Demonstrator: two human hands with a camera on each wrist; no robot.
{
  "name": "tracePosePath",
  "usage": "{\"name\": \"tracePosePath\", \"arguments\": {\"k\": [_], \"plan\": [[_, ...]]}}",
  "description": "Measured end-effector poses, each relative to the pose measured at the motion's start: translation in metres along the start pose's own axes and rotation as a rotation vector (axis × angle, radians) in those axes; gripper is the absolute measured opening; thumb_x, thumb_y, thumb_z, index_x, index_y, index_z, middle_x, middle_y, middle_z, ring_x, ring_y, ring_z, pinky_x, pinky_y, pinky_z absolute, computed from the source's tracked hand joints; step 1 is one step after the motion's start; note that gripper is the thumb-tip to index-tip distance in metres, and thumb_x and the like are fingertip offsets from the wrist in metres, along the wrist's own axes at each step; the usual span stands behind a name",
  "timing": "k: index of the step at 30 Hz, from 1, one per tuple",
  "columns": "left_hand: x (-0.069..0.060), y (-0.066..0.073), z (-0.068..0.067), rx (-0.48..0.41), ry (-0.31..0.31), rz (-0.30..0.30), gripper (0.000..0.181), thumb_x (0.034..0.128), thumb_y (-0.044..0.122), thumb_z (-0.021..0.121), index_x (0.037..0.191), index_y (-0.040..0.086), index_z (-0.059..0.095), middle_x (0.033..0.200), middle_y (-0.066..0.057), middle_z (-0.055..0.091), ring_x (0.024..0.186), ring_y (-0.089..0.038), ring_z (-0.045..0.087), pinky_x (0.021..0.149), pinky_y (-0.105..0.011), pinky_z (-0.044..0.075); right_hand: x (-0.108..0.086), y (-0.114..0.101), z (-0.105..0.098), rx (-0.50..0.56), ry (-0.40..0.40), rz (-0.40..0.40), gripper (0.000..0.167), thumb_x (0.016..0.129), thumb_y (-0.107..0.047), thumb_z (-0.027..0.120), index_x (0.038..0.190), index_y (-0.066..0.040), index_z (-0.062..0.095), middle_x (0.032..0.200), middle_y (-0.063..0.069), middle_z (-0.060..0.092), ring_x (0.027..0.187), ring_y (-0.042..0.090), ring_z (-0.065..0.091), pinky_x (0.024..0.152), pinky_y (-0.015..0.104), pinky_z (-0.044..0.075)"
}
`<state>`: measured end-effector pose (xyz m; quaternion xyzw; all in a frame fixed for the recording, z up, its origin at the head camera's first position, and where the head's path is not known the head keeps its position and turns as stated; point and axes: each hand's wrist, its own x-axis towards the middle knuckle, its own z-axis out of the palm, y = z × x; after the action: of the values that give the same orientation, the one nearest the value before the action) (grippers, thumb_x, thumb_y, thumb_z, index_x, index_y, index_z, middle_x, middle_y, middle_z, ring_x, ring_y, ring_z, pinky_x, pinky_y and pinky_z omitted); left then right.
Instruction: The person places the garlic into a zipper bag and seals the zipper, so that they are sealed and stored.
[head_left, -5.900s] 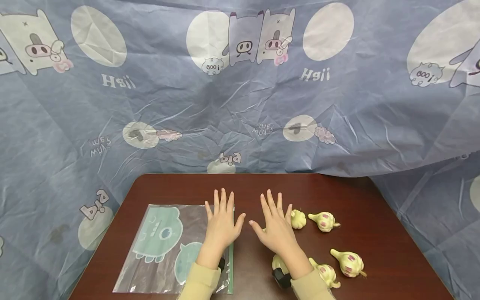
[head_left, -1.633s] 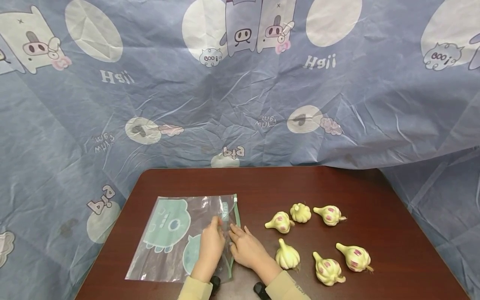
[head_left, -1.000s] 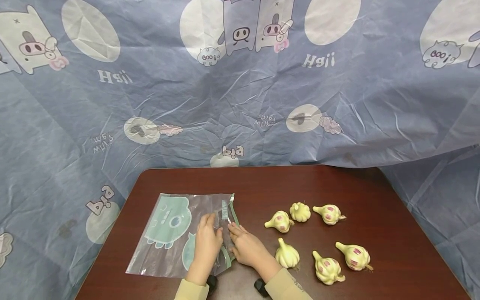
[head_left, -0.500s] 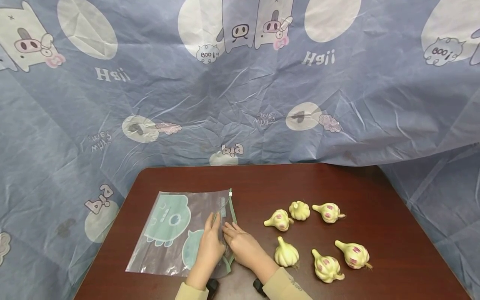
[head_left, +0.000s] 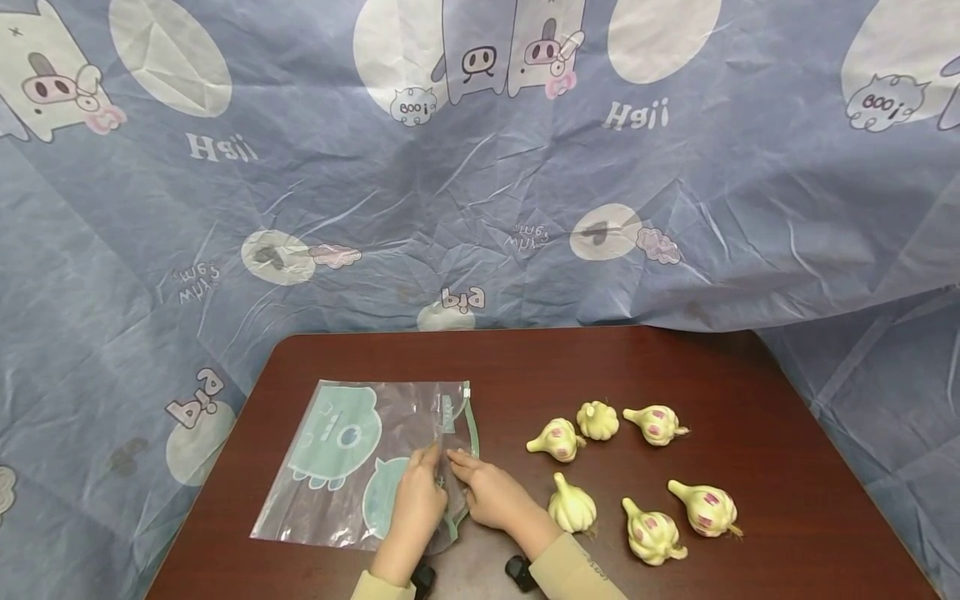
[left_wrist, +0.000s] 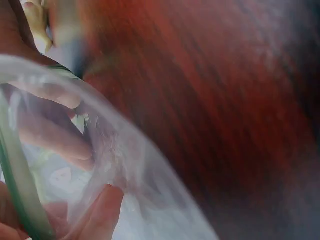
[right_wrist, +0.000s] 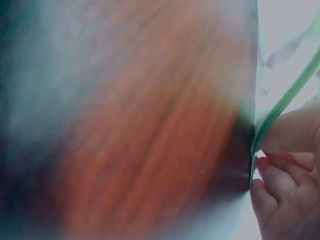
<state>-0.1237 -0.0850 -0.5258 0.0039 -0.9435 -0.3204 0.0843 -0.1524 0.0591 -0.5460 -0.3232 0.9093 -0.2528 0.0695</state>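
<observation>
A clear zip bag with green monster prints lies flat on the left half of the table, its green-edged mouth facing right. At that mouth my left hand pinches the film, fingers pointing away. Close to its right, my right hand grips the mouth's edge. In the left wrist view the film bows up, with fingers showing through it beside the green strip. The right wrist view has my right hand pinching the bag's edge at the green strip. Some fingertips are hidden.
Several garlic bulbs lie on the right half of the brown table, the nearest to my right hand being a plain pale bulb. A blue patterned cloth hangs behind the table and at its sides.
Both hands, spread flat above the table at first, have come down onto the bag's mouth and taken hold of it. Over the last second the green edge has shifted and the left fingers have moved slightly.
</observation>
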Motion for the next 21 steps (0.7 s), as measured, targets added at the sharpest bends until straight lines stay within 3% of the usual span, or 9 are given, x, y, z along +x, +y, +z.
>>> {"name": "tracePosePath", "arguments": {"k": [4, 8, 14, 21], "plan": [[-0.001, 0.0, 0.0, -0.027, -0.009, -0.03, 0.061, 0.0765, -0.005, 0.071, 0.133, -0.015, 0.049, 0.134, -0.029, 0.051, 0.102, -0.048, 0.063, 0.083, -0.053, 0.055, 0.001, 0.002, -0.001, 0.089, -0.003, 0.023, 0.047, 0.091, 0.003, 0.057, 0.137, 0.003, 0.054, 0.153, 0.008, 0.045, 0.141, 0.028, 0.043, 0.11, 0.041, 0.043], [-0.004, 0.002, 0.0, -0.005, -0.055, -0.025, 0.094, 0.0636, 0.008, 0.091, 0.139, -0.015, 0.039, 0.141, -0.031, 0.04, 0.103, -0.052, 0.058, 0.085, -0.055, 0.054, 0.0, 0.004, -0.001, 0.117, 0.009, 0.039, 0.047, 0.09, 0.003, 0.06, 0.136, 0.005, 0.054, 0.152, 0.008, 0.046, 0.14, 0.029, 0.043, 0.11, 0.043, 0.042], [-0.01, 0.005, 0.007, 0.061, -0.089, -0.006, 0.107, 0.0568, 0.011, 0.095, 0.142, -0.013, 0.035, 0.146, -0.03, 0.034, 0.101, -0.047, 0.052, 0.075, -0.052, 0.055, 0.0, 0.001, -0.003, 0.028, 0.037, 0.061, 0.045, 0.089, -0.002, 0.067, 0.133, 0.005, 0.058, 0.149, 0.009, 0.05, 0.135, 0.029, 0.05, 0.106, 0.041, 0.046], [-0.011, 0.001, 0.011, 0.046, -0.118, -0.08, 0.116, 0.0541, 0.021, 0.097, 0.146, -0.009, 0.033, 0.148, -0.028, 0.031, 0.102, -0.043, 0.049, 0.071, -0.048, 0.055, 0.001, 0.002, 0.0, -0.047, 0.188, 0.105, 0.047, 0.083, -0.013, 0.079, 0.124, 0.005, 0.064, 0.137, 0.01, 0.059, 0.125, 0.028, 0.057, 0.099, 0.04, 0.051]]}}
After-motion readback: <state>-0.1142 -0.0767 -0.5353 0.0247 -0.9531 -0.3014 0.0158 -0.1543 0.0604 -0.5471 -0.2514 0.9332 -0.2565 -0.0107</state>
